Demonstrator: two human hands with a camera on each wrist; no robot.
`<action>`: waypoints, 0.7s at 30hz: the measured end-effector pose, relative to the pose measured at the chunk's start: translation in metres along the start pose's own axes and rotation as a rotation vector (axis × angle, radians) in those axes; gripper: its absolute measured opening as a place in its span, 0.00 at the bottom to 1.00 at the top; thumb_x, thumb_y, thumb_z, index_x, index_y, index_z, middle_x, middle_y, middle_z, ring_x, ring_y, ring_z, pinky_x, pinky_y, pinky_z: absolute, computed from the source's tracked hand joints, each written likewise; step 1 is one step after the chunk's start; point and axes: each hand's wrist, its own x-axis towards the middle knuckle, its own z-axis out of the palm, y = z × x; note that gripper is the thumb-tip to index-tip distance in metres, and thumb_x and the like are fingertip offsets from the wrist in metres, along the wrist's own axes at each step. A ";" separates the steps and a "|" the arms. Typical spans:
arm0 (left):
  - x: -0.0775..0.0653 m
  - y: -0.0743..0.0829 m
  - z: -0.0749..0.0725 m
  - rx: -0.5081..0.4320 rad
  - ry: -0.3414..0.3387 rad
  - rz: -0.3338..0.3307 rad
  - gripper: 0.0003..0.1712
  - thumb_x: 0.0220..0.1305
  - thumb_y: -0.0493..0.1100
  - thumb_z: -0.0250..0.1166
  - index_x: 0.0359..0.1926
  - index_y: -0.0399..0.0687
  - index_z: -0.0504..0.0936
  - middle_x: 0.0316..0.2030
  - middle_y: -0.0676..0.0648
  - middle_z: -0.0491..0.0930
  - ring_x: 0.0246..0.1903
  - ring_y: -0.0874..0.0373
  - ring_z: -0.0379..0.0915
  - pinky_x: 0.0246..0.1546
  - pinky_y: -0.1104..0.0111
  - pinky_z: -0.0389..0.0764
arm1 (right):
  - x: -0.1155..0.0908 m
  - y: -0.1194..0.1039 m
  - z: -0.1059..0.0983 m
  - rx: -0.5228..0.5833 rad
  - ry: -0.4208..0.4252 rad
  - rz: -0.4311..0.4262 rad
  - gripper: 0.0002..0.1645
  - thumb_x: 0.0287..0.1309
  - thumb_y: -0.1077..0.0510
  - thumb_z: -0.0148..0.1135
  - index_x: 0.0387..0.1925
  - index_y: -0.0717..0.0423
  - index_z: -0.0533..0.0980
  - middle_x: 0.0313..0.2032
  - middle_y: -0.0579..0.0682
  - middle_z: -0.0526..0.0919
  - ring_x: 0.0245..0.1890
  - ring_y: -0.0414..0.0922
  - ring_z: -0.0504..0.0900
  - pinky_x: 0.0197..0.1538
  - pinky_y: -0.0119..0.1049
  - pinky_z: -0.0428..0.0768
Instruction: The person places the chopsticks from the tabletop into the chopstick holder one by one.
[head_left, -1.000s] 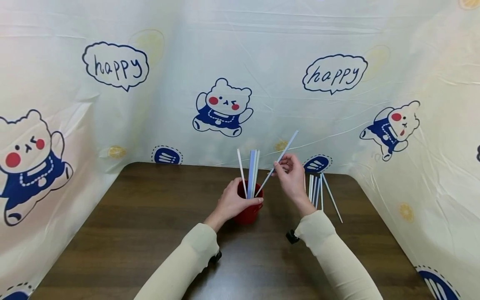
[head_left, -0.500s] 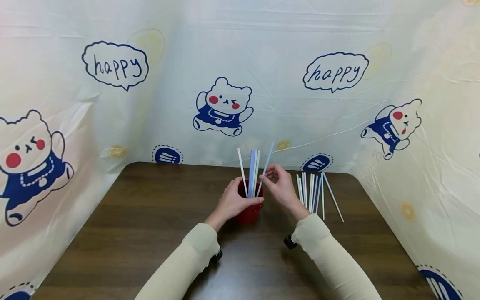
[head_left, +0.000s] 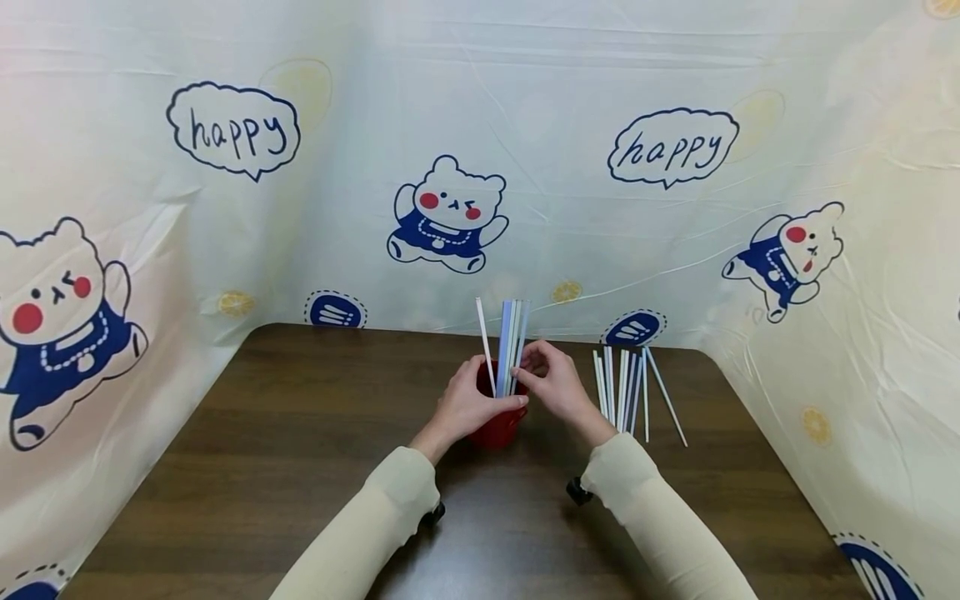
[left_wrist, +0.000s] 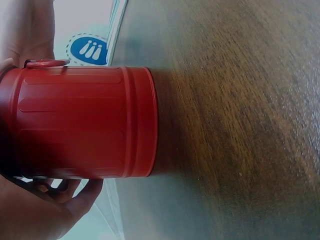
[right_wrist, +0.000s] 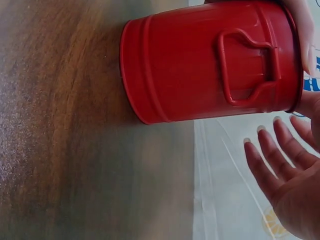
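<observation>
A small red metal bucket (head_left: 498, 427) with a wire side handle (right_wrist: 225, 70) stands upright on the table. My left hand (head_left: 467, 395) grips it round the rim, thumb across the near side. Several thin straws (head_left: 506, 342) in blue, pale green and white stand in the bucket; one white straw (head_left: 484, 337) leans left, apart from the bunch. My right hand (head_left: 555, 382) is at the bucket's right rim, thumb and forefinger pinching a light blue straw (head_left: 524, 321) beside the bunch. In the right wrist view its other fingers (right_wrist: 270, 155) spread loosely below the rim.
Several white and blue straws (head_left: 621, 379) lie in a loose row on the wooden table (head_left: 315, 467), right of the right hand. One straw (head_left: 666, 396) slants outward at the row's right end. A printed cloth (head_left: 570, 217) hangs behind and along both sides.
My right hand has moved left and down to the bucket, and the light blue straw it pinches has swung from a right slant to nearly upright by the bunch. The left hand holds still.
</observation>
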 end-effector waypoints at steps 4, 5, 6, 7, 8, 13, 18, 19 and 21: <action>0.001 0.000 -0.001 0.007 -0.004 -0.013 0.45 0.50 0.64 0.78 0.65 0.57 0.70 0.61 0.44 0.75 0.56 0.51 0.75 0.56 0.42 0.78 | -0.001 0.002 -0.004 -0.012 0.000 0.029 0.17 0.63 0.56 0.72 0.48 0.57 0.77 0.40 0.52 0.83 0.40 0.48 0.81 0.49 0.44 0.84; 0.001 0.000 -0.001 0.007 -0.005 -0.015 0.45 0.50 0.64 0.78 0.65 0.57 0.70 0.61 0.44 0.75 0.56 0.51 0.75 0.56 0.41 0.78 | -0.001 0.003 -0.005 -0.016 0.001 0.036 0.17 0.63 0.55 0.72 0.48 0.57 0.77 0.40 0.51 0.83 0.40 0.47 0.81 0.48 0.43 0.84; 0.001 0.000 -0.001 0.008 -0.005 -0.019 0.45 0.50 0.64 0.78 0.65 0.57 0.70 0.60 0.45 0.75 0.56 0.51 0.75 0.56 0.42 0.78 | -0.002 0.004 -0.006 -0.019 0.003 0.042 0.17 0.64 0.53 0.71 0.48 0.56 0.77 0.40 0.51 0.83 0.40 0.47 0.81 0.47 0.42 0.83; 0.001 0.000 -0.001 0.009 -0.004 -0.020 0.45 0.50 0.64 0.78 0.65 0.57 0.70 0.60 0.47 0.75 0.56 0.51 0.75 0.56 0.42 0.78 | -0.002 0.005 -0.007 -0.024 0.005 0.045 0.16 0.66 0.51 0.70 0.48 0.55 0.77 0.40 0.50 0.83 0.39 0.47 0.81 0.46 0.41 0.83; 0.001 0.000 -0.001 0.008 -0.002 -0.019 0.45 0.50 0.64 0.78 0.66 0.57 0.70 0.60 0.47 0.75 0.56 0.51 0.75 0.56 0.42 0.78 | -0.003 0.007 -0.008 -0.028 0.008 0.048 0.15 0.67 0.50 0.68 0.48 0.54 0.77 0.39 0.50 0.83 0.39 0.47 0.82 0.45 0.40 0.83; -0.001 0.001 -0.001 0.010 0.007 -0.020 0.46 0.50 0.63 0.78 0.66 0.58 0.70 0.59 0.49 0.75 0.56 0.50 0.75 0.56 0.41 0.78 | -0.004 0.014 -0.015 -0.070 0.023 0.032 0.12 0.72 0.50 0.62 0.48 0.52 0.78 0.39 0.51 0.84 0.37 0.47 0.83 0.42 0.42 0.84; -0.001 0.003 -0.002 0.015 0.001 -0.039 0.48 0.48 0.67 0.78 0.67 0.59 0.70 0.60 0.50 0.75 0.58 0.50 0.74 0.55 0.40 0.78 | -0.002 0.026 -0.029 -0.217 0.038 -0.025 0.10 0.71 0.55 0.62 0.48 0.56 0.78 0.41 0.51 0.84 0.41 0.47 0.83 0.48 0.45 0.84; -0.001 0.003 -0.002 0.014 -0.002 -0.042 0.48 0.48 0.67 0.78 0.67 0.59 0.69 0.60 0.50 0.75 0.58 0.50 0.74 0.55 0.40 0.78 | -0.001 0.029 -0.032 -0.251 0.039 -0.034 0.10 0.71 0.56 0.63 0.48 0.57 0.78 0.41 0.52 0.84 0.41 0.47 0.83 0.48 0.46 0.84; -0.001 0.003 -0.001 0.014 -0.007 -0.043 0.48 0.48 0.68 0.78 0.67 0.59 0.69 0.60 0.50 0.75 0.58 0.50 0.74 0.55 0.40 0.78 | 0.000 0.034 -0.040 -0.310 0.040 -0.045 0.11 0.70 0.57 0.63 0.48 0.59 0.78 0.42 0.53 0.83 0.41 0.48 0.82 0.47 0.47 0.83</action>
